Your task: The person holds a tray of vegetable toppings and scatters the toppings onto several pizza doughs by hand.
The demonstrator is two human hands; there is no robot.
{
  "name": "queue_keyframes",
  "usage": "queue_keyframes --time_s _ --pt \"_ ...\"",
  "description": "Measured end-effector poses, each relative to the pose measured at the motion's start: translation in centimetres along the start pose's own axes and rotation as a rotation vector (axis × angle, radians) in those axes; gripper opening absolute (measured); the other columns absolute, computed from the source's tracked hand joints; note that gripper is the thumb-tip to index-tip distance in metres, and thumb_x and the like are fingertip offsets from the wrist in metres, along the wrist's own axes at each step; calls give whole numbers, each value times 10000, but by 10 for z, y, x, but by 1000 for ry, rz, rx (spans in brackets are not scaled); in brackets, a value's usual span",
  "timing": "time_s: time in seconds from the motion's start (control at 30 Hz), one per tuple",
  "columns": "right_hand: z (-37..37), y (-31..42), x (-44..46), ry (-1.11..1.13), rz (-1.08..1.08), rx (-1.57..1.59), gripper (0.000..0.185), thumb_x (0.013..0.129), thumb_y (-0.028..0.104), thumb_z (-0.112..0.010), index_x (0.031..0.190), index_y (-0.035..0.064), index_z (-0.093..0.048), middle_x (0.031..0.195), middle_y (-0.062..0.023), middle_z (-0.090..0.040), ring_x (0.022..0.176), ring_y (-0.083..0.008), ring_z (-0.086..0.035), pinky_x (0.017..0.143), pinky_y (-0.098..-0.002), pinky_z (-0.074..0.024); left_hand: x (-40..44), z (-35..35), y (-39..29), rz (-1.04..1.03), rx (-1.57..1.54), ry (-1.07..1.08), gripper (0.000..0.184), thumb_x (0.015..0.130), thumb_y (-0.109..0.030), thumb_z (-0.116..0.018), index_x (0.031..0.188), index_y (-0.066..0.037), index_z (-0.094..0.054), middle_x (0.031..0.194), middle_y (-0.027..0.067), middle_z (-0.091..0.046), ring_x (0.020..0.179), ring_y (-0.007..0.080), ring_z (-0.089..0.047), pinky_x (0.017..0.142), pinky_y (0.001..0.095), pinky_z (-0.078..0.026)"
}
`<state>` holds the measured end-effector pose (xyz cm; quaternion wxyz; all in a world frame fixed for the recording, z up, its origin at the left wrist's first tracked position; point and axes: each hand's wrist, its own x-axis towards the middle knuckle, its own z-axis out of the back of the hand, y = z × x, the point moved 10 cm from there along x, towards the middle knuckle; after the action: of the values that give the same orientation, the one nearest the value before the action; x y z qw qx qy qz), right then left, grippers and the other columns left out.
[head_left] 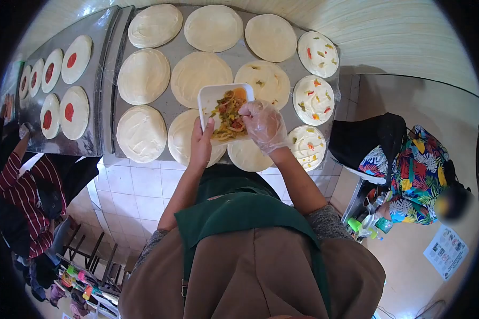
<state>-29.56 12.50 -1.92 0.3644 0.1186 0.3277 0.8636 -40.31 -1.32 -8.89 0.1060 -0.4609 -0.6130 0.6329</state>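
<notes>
A white tray [203, 112] of chopped vegetables [230, 114] is held by my bare left hand [202, 142], fingers wrapped round its lower left edge. My right hand [263, 125], in a clear plastic glove, is closed at the tray's right side, its fingertips against the vegetables; whether it pinches any is hidden. Both hands are above a metal table [174, 42] with rows of pale, cream-spread dough rounds [201, 77]. Vegetable pieces lie on the right column's rounds [313, 100]. The round [262, 84] just above my right hand bears a few pieces.
On the left, another metal table [98, 58] holds dough rounds with red sauce [74, 112], beside a person in a striped shirt [37, 196]. At right are a black bag [375, 138] and a person in colourful patterned clothing [420, 175]. A printed sheet [446, 251] lies lower right.
</notes>
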Motion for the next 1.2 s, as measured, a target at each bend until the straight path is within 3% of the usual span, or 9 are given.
queue_keyframes --time_s 0.2,0.5,0.6,0.73,0.83,0.9,1.03,1.13,1.2 --pt "-3 32 -1 14 223 -55 151 764 79 -606 907 75 -654 816 -121 -632 780 -326 -611 720 -405 -501 -2 -9 -4 -26 -19 35 298 980 -275 -482 1153 -33 -497 1025 39 -556 952 106 -482 866 255 -380" --pt "-21 -34 -11 187 -311 595 235 804 163 -661 987 17 -680 871 -79 -690 702 -148 -630 635 -284 -503 -7 -9 -2 -12 -38 43 308 982 -271 -474 1168 -26 -491 1073 58 -560 996 118 -489 899 265 -377" --pt "-9 -42 -17 140 -421 810 228 833 164 -671 1001 10 -681 866 -45 -664 744 -106 -598 668 -236 -489 -3 -5 5 -12 -14 32 312 981 -280 -476 1157 -23 -494 1053 54 -559 974 113 -484 884 260 -376" --pt "11 -118 -23 -22 -567 848 240 814 161 -682 1011 25 -686 913 -65 -677 763 -110 -619 665 -235 -495 -1 8 10 -14 7 -23 322 980 -289 -479 1146 -14 -495 1041 55 -557 956 113 -482 874 252 -373" --pt "2 -203 -24 -70 -620 594 234 791 188 -691 968 35 -704 896 -71 -691 762 -124 -642 661 -253 -506 -3 16 8 8 -1 -62 343 980 -292 -478 1165 -5 -492 1068 69 -561 983 120 -491 896 257 -373" --pt "-11 -216 -7 -23 -437 289 221 764 198 -694 925 49 -716 854 -73 -699 737 -140 -652 663 -267 -514 -2 22 9 19 -34 -79 352 981 -295 -475 1177 -4 -490 1086 76 -562 1004 123 -494 909 261 -373" --pt "-48 -220 18 72 -266 21 200 717 225 -695 847 76 -729 786 -81 -702 699 -175 -661 672 -286 -522 1 24 13 17 -34 -62 359 983 -299 -468 1190 -6 -488 1106 79 -562 1023 129 -495 923 268 -371" --pt "-48 -216 22 25 -417 -206 194 704 213 -695 840 79 -726 768 -85 -698 689 -191 -663 674 -296 -524 0 20 6 31 -26 -70 364 982 -302 -471 1193 -7 -489 1112 82 -561 1028 131 -493 926 267 -367" --pt "-28 -196 24 -31 -388 -122 193 715 199 -700 856 68 -722 760 -80 -696 686 -176 -659 671 -292 -520 3 19 10 11 -29 -52 359 982 -303 -471 1186 -9 -493 1102 78 -560 1022 129 -490 923 265 -365"
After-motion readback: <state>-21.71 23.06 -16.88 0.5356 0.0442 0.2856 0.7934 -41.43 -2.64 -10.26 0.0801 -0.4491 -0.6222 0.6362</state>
